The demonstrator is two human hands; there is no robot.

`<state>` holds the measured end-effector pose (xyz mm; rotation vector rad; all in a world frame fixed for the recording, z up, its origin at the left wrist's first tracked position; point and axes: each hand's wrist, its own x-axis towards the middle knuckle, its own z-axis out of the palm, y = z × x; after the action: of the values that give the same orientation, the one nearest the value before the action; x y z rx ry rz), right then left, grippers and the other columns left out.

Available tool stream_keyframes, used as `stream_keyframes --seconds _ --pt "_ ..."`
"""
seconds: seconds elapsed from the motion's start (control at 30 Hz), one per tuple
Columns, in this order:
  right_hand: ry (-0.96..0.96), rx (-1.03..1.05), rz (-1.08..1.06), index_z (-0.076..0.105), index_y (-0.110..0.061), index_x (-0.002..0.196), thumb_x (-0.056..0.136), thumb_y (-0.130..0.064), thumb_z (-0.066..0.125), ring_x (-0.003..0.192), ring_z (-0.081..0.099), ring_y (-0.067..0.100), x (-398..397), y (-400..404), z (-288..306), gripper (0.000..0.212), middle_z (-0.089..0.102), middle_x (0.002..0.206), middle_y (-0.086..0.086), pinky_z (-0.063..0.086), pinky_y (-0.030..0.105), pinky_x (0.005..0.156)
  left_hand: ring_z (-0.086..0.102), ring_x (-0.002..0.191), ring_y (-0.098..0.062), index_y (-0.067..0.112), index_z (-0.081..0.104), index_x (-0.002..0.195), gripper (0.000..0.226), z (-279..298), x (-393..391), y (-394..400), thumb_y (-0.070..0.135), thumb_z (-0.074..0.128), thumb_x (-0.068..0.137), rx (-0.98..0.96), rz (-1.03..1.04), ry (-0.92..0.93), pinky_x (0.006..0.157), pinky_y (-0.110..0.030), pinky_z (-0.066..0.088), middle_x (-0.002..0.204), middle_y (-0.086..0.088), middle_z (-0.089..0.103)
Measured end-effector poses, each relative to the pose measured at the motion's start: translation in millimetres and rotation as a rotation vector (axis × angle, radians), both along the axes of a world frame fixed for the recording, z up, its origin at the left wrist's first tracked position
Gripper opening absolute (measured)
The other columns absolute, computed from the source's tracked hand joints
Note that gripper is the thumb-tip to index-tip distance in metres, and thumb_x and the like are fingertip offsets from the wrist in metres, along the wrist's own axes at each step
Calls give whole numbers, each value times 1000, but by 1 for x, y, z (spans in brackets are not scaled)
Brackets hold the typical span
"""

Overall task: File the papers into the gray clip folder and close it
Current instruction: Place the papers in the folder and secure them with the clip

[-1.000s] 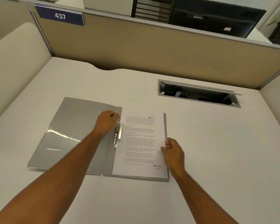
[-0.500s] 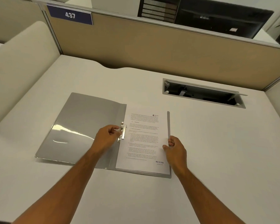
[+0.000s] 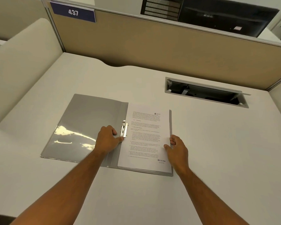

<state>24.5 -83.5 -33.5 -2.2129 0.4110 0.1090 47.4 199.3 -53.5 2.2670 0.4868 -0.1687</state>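
— What did the two hands do at the desk (image 3: 217, 159)?
— The right hand (image 3: 177, 149) pinched the papers (image 3: 144, 135) at their right edge; the left hand (image 3: 108, 139), fingers curled, touched the metal clip (image 3: 124, 129), though whether it gripped it could not be told.
— And the gray clip folder (image 3: 88, 124)?
— It lay open, papers on its right half. Farther off stood a partition sign (image 3: 73, 12) reading 437.
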Motion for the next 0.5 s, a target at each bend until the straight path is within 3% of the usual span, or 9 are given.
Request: stream_keyframes --seconds 0.5 --pt "-12 -12 9 49 -17 135 90 -20 68 115 60 22 -1 0 1 49 58 135 2 50 36 96 58 83 -17 19 55 93 30 -2 4 6 32 79 81 -2 -90 43 68 -22 46 96 -1 55"
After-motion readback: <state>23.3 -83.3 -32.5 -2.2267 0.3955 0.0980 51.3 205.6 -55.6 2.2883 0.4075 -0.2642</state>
